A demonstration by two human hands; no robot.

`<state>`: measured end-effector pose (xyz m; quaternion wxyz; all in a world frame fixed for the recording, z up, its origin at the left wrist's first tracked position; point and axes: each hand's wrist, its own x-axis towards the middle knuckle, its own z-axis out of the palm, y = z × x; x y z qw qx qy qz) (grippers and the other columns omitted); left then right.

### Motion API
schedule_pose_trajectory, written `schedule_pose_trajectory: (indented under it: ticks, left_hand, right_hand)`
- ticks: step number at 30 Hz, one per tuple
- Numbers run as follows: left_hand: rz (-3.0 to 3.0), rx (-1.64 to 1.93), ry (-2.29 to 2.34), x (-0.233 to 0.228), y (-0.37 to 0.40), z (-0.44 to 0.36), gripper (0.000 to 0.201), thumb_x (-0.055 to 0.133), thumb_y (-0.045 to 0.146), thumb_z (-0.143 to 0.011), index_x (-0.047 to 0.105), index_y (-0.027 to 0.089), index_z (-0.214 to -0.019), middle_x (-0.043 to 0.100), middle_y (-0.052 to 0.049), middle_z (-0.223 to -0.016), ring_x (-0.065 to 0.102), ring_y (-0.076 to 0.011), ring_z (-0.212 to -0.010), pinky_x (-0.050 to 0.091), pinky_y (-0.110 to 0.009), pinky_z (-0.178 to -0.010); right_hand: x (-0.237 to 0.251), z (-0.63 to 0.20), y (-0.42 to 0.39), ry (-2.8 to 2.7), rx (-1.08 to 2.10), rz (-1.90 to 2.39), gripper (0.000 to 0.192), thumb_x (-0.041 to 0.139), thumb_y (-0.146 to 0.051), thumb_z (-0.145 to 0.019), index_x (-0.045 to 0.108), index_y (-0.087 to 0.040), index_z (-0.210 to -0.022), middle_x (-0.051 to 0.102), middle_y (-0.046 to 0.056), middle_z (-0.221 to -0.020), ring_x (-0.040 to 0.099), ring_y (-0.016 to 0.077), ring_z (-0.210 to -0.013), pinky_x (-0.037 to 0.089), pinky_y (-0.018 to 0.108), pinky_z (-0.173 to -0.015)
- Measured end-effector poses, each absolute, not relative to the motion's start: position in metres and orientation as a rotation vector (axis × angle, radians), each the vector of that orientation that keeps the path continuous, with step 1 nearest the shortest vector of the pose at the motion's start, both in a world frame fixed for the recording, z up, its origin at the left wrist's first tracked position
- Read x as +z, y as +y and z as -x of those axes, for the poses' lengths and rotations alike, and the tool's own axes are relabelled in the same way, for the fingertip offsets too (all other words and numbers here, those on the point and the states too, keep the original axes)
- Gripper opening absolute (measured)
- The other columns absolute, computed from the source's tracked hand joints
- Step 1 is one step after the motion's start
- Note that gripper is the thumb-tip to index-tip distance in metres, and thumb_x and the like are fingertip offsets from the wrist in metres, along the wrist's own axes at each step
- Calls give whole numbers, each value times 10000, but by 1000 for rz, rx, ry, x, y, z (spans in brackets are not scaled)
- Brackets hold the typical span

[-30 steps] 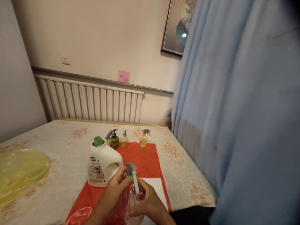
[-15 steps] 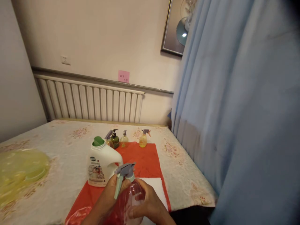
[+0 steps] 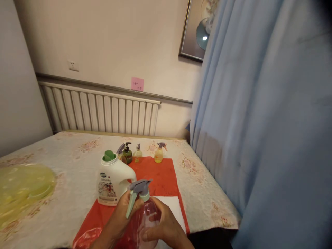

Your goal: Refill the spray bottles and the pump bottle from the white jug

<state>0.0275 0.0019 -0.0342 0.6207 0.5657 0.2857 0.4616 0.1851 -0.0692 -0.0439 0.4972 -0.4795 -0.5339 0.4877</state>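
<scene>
A clear pink spray bottle with a grey and pale green trigger head stands over the near edge of the red mat. My left hand grips the neck and trigger head from the left. My right hand wraps around the bottle's body from the right. Just behind my left hand stands a white detergent jug with a green cap.
Three small pump and spray bottles stand at the mat's far edge. A white cloth lies under my right hand. A yellow plastic bag lies at left, a red bag at the near edge. Blue curtain hangs at right.
The trigger head has turned on the bottle: a second ago its lever pointed toward me, now the nozzle points right and the lever hangs to the left. Both hands stay in place.
</scene>
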Motion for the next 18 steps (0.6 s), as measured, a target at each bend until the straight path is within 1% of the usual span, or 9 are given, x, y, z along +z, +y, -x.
schedule_pose_trajectory:
  ticks: [3,6,10,12,15,18]
  left_hand:
    - [-1371,1099,710,-32,2,-26,382,807,405,-667,700,189,-963,751,-27,-870,651,-242,-805,521,-301,-749]
    - [-1359,1075,724,-36,3,-24,374,783,420,-703,698,197,-991,752,-24,-874,656,-246,-843,519,-308,-802]
    - [-1266,1027,618,-48,5,-24,365,721,449,-778,676,217,-1055,753,-50,-978,661,-268,-950,503,-354,-892]
    - [-1230,1042,562,-53,7,-25,396,733,454,-767,659,222,-1079,746,-54,-1015,655,-267,-969,495,-360,-907]
    - [-1248,1079,568,-56,8,-25,450,793,441,-703,655,204,-1061,737,-40,-957,651,-243,-897,504,-319,-833]
    - [-1270,1070,632,-55,8,-25,396,781,408,-728,656,199,-1041,724,-17,-897,637,-212,-839,496,-284,-785]
  right_hand:
    - [-44,-184,-69,-1289,1183,1184,891,896,-184,-391,623,-230,-1238,688,5,-1043,605,247,-955,490,354,-842]
    - [-43,-183,-70,-1281,1222,1148,824,884,-178,-411,644,-225,-1199,692,-4,-999,612,236,-928,487,336,-815]
    - [-43,-182,-71,-1258,1257,1118,810,886,-189,-420,646,-226,-1193,693,-12,-971,615,224,-916,482,319,-798]
    - [-44,-182,-70,-1267,1244,1133,830,888,-190,-421,635,-226,-1210,693,-9,-979,614,228,-928,479,325,-808]
    - [-45,-182,-69,-1288,1203,1162,835,880,-170,-422,632,-222,-1217,693,1,-1021,613,228,-932,477,324,-808]
    - [-46,-183,-69,-1291,1198,1185,851,882,-164,-418,629,-226,-1228,696,4,-1044,615,220,-896,482,317,-779]
